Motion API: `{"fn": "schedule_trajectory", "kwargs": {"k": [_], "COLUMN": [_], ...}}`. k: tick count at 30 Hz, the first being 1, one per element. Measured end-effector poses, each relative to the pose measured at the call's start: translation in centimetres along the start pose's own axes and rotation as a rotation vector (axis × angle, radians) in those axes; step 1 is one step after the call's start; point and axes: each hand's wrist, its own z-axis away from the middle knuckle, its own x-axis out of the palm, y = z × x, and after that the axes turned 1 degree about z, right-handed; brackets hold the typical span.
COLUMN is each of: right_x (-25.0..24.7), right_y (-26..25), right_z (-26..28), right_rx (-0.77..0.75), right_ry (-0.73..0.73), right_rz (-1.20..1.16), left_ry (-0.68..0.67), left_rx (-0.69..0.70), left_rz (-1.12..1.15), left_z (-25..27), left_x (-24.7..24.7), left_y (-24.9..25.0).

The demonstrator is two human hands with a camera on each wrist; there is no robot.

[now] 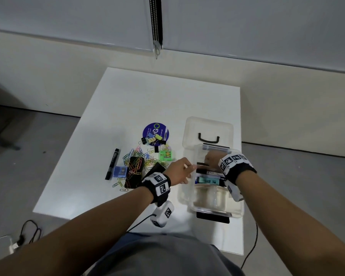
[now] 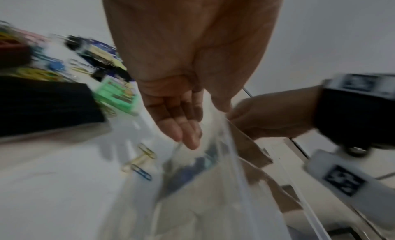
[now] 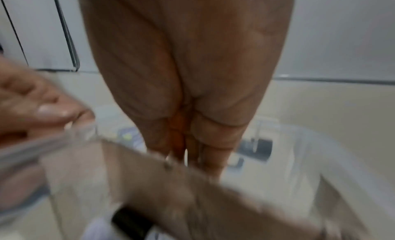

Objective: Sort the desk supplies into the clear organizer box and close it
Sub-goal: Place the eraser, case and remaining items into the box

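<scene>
On the table point(image 1: 127, 92), left to right: a stiff black marker point(image 1: 112, 163) to pinch mid-barrel, then light, slippery paper clips point(image 1: 136, 163) best scooped. The left hand point(image 1: 180, 169) pinches the clear box point(image 1: 213, 208) rim; the right hand point(image 1: 212, 158) reaches inside, its grip unclear.
</scene>
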Motion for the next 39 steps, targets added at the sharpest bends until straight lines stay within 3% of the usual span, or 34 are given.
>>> {"fn": "schedule_trajectory", "kwargs": {"k": [4, 6, 8, 12, 16, 22, 26, 29, 33, 37, 39], "right_x": [-2.5, -2.9, -2.3, 2.5, 5.8, 6.1, 4.9, 4.2, 3.7, 2.9, 2.8], "right_y": [-2.7, -6.8, -11.9, -19.0, -21.0, -22.2, -21.8, -20.8, -19.4, -18.7, -18.4], "right_z": [3.0, 4.4, 5.0, 1.8, -1.7, -2.9, -1.3, -0.7, -0.7, -1.5, -1.8], "right_rx": [0.096, -0.018, -0.204, -0.411, -0.356, -0.246, -0.183, -0.003, 0.142, 0.179, 0.128], "right_ry": [0.244, 0.393, 0.417, 0.313, 0.231, 0.247, 0.296, 0.36, 0.417, 0.314, 0.244], "right_rz": [-0.118, -0.141, -0.227, 0.073, 0.309, 0.167, -0.058, -0.448, -0.93, -1.415, -1.59], "left_ry": [0.201, 0.38, 0.51, 0.419, 0.346, 0.254, 0.338, 0.357, 0.267, 0.184, 0.16], "left_rx": [0.021, -0.042, -0.139, -0.224, -0.243, -0.317, -0.224, -0.12, -0.073, -0.088, -0.092], "left_rz": [-0.328, -0.544, -0.666, -0.75, -0.836, -0.879, -0.705, -0.312, 0.208, 0.583, 0.674], "left_z": [0.2, 0.8, 1.8, 2.7, 1.5, 0.2, 0.3, 0.2, -0.1, 0.1, 0.2], "left_x": [-6.0, -9.4, -11.9, -12.9, -12.2, -13.1, -14.0, -15.6, -16.9, -15.7, -14.6], "left_y": [-4.7, -7.5, -9.4, -10.7, -10.6, -11.3, -11.0, -10.9, -9.9, -8.1, -7.7]}}
